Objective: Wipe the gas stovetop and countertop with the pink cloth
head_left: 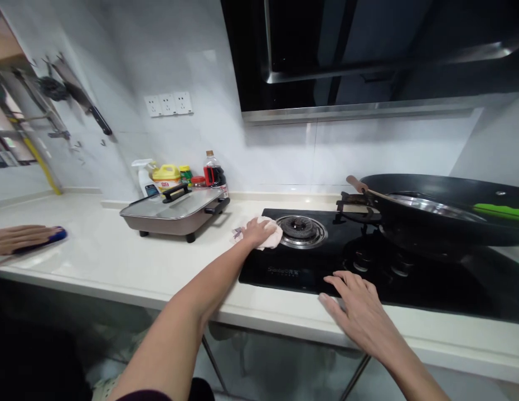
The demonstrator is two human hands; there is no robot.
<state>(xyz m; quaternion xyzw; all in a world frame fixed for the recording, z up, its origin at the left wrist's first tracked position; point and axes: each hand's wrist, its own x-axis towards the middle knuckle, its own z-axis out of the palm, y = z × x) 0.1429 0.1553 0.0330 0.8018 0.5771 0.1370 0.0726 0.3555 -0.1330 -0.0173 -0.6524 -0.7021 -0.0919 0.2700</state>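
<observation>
My left hand [256,231] presses a pale pinkish cloth [273,236] down at the left edge of the black gas stove [318,281]. The fingers lie bent over the cloth, just left of a round burner [301,229]. Over the front edge of the stove is my right hand [359,306], its fingers apart with nothing in them. A large black wok [413,223] with a wooden handle sits on the right side of the stove, and a green-handled utensil [499,210] lies in it.
An electric pan [171,220] with a glass lid stands left on the counter [100,262], with bottles [215,172] behind it. At far left another person's hand [23,238] rests on a dark blue cloth [56,235]. A range hood [368,72] overhangs the stove.
</observation>
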